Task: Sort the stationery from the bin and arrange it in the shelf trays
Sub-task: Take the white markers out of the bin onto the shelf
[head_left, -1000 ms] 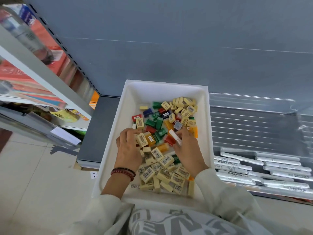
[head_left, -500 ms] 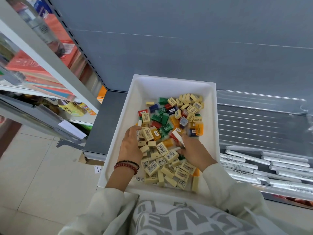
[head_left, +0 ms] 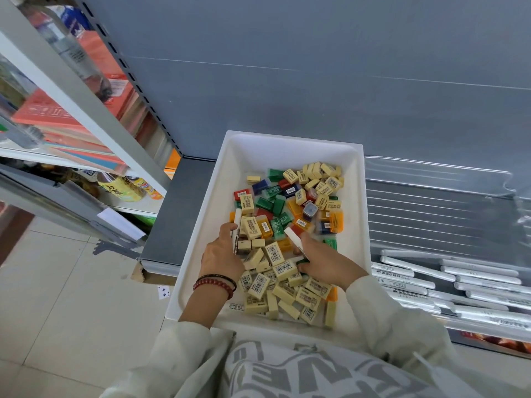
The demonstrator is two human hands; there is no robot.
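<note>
Bin [head_left: 287, 149] of erasers [head_left: 275, 253]: left hand [head_left: 219, 257] curled gripping a white stick [head_left: 237, 219], right hand [head_left: 327, 264] pinching a second white stick [head_left: 292, 235].

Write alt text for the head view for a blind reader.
A left hand and right hand, each gripping a white stick, reach into a white bin of cream erasers and coloured sharpeners. It sits on a grey shelf beside a clear tray of white pens.
</note>
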